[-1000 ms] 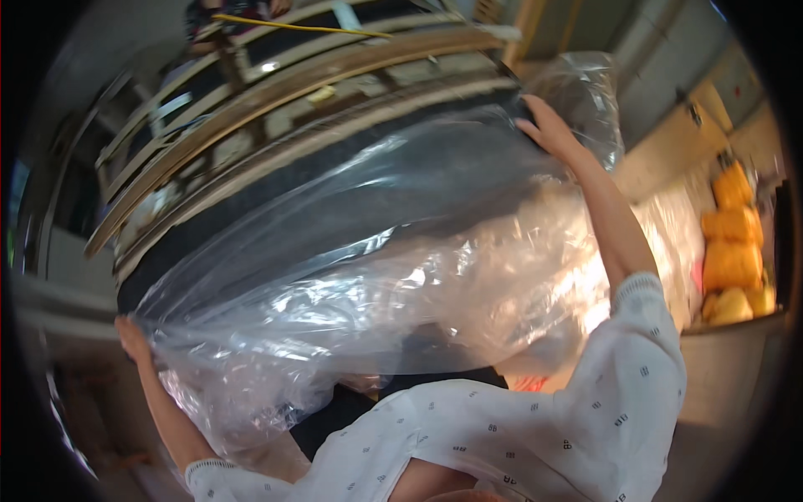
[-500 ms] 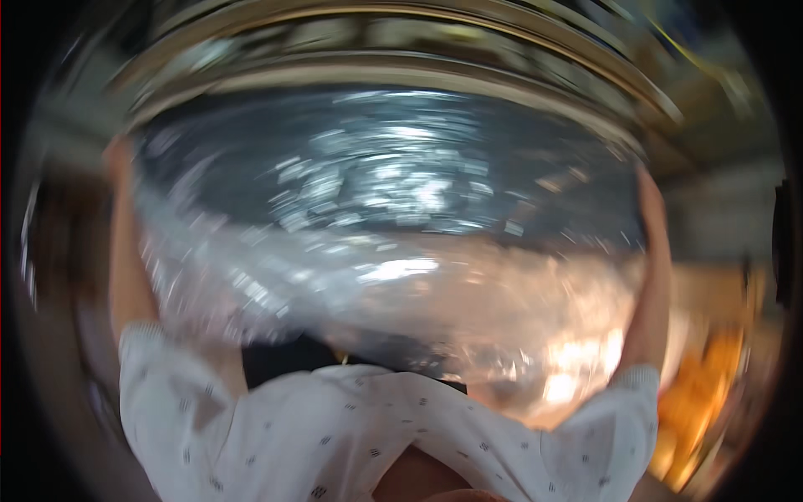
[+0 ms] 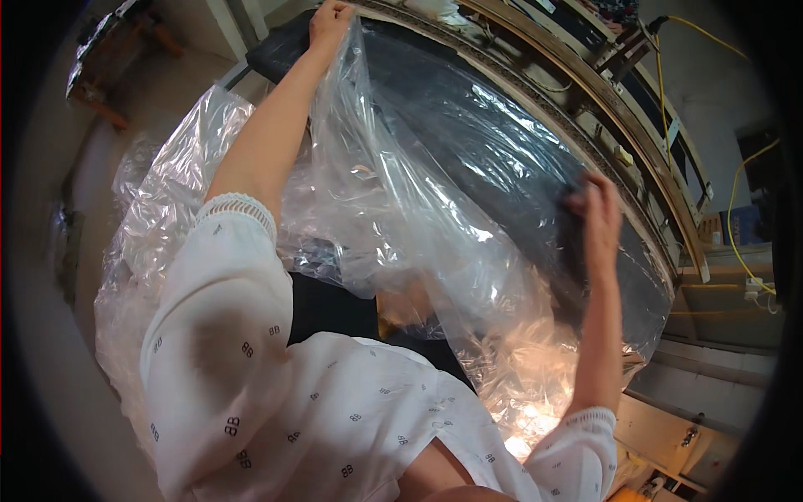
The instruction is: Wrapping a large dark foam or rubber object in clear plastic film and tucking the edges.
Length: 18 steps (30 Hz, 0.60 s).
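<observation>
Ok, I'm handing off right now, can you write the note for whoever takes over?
Left hand: gripping the far corner of the dark flat rectangular panel with the clear plastic bag.
Right hand: clamped on the panel's near edge through the plastic.
Done: bag drawn over most of the panel.
Left: loose plastic bunched near the body, not smoothed; the bag's mouth can't be seen.

— What sort of place is this?
— A workshop or small factory, by the look of it.
— What shows it?
— A long metal frame (image 3: 585, 109) of rails runs along the work surface, with loose yellow cables (image 3: 736, 209) trailing over it and down a bare wall (image 3: 711, 100).
— Anything else?
— A plain concrete floor (image 3: 142, 109), heaps of clear plastic sheet (image 3: 159, 217), and a rough bench (image 3: 109, 50) off in the corner.
</observation>
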Tool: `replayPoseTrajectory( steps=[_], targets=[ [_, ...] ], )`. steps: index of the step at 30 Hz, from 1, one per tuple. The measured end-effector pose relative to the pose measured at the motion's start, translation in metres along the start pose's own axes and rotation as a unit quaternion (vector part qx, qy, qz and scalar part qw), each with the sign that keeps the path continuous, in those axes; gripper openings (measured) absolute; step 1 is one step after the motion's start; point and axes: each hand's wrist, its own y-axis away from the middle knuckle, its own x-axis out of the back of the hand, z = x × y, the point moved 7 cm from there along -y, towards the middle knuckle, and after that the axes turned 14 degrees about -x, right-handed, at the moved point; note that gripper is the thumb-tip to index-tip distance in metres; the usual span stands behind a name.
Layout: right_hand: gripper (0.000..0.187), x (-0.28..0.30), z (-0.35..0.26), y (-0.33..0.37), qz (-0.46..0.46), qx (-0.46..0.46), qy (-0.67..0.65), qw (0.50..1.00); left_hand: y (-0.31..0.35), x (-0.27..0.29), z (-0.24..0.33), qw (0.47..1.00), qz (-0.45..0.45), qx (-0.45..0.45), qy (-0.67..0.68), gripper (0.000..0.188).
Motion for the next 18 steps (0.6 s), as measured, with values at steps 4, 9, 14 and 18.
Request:
replayPoseTrajectory(
  steps=[4,9,14,18],
  targets=[
    [0.039,-0.154,-0.063,-0.021,-0.189,-0.015,-0.210,0.959,0.000,-0.009,0.011,0.998,0.017,0.043,0.036,0.025],
    [0.026,-0.289,-0.072,-0.072,-0.342,-0.098,-0.444,0.822,0.001,-0.021,0.041,0.996,0.021,0.018,0.087,0.022],
    [0.020,-0.260,-0.095,0.018,-0.449,-0.106,-0.112,0.880,0.009,-0.006,0.032,0.995,0.032,0.050,0.080,0.019],
    [0.031,-0.139,-0.078,0.102,-0.485,-0.093,-0.004,0.869,0.004,-0.008,0.037,0.996,0.046,0.029,0.074,0.019]
  ],
)
